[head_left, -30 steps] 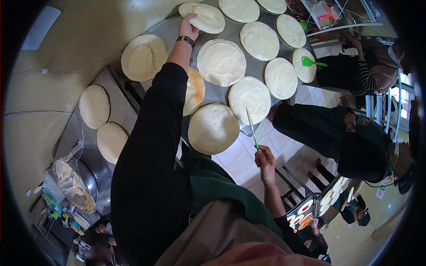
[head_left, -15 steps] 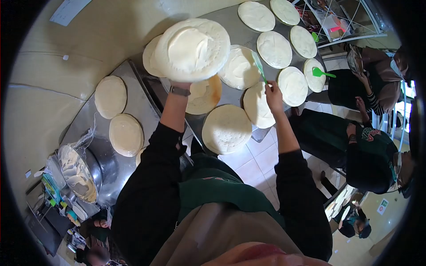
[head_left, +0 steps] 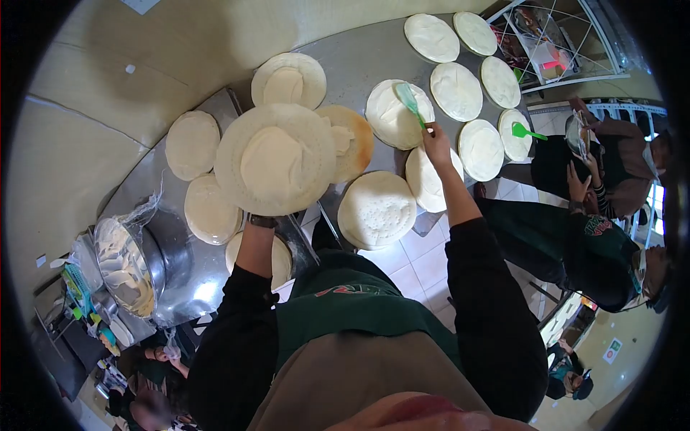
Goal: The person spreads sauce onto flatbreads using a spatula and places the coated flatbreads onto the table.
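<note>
My left hand [head_left: 259,218] is almost wholly under a round flat dough base [head_left: 237,190] with a pale creamy spread in its middle, bearing it above the tables; the fingers are hidden. My right hand [head_left: 435,141] grips the handle of a green spatula [head_left: 407,96]. The spatula's blade rests on the creamy top of another round base [head_left: 384,118]. Just below that hand lies a further coated base [head_left: 424,179]. A base with a browned edge [head_left: 356,154] is partly covered by the held one.
A metal table [head_left: 345,65] carries several coated bases. On the left table [head_left: 147,169] are more bases and a big metal bowl [head_left: 154,269] of cream. A second green spatula [head_left: 528,132] lies on a base at right. Two people stand at the right, one holding a bowl [head_left: 575,133].
My left hand has brought the held base down and left, toward the left table, uncovering a spread base behind it. The right hand's spatula has shifted slightly left over the creamy base.
</note>
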Demonstrator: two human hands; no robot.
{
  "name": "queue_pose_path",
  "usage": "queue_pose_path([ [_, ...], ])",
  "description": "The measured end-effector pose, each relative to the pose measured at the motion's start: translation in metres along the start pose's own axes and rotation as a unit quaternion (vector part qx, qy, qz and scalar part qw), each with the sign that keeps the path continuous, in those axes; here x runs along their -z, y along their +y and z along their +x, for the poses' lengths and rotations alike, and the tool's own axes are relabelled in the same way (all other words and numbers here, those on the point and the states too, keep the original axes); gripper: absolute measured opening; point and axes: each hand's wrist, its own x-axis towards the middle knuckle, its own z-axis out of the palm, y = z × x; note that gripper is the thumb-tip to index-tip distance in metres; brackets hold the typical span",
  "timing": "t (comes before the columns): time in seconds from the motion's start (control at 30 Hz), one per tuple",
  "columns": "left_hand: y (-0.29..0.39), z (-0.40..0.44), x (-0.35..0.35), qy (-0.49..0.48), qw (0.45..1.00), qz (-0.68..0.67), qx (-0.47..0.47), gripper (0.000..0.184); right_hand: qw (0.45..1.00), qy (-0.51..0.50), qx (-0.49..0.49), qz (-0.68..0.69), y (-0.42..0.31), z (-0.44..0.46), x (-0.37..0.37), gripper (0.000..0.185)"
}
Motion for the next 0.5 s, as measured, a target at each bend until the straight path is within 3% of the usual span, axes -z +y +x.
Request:
queue_pose_path([
  [0.07,0.002,-0.010,0.001,0.000,1.000,0.000,0.003,0.068,0.999,-0.034,-0.002,-0.040,-0.002,-0.010,-0.006,0.023],
  [0.17,0.002,-0.018,0.002,-0.002,1.000,-0.004,0.008,0.068,0.990,-0.142,0.007,0.020,-0.014,-0.052,0.001,0.022],
  [0.27,0.002,-0.025,0.008,0.003,1.000,-0.009,0.017,0.068,0.994,-0.099,-0.019,0.051,-0.027,-0.036,0.010,0.021],
  [0.43,-0.002,-0.030,0.011,0.008,0.999,-0.014,0.029,0.068,0.992,-0.083,0.026,-0.091,-0.027,-0.016,0.014,0.021],
  [0.5,-0.001,-0.031,0.013,0.008,0.999,-0.015,0.034,0.068,0.981,-0.059,0.107,-0.152,-0.020,-0.051,0.035,0.018],
])
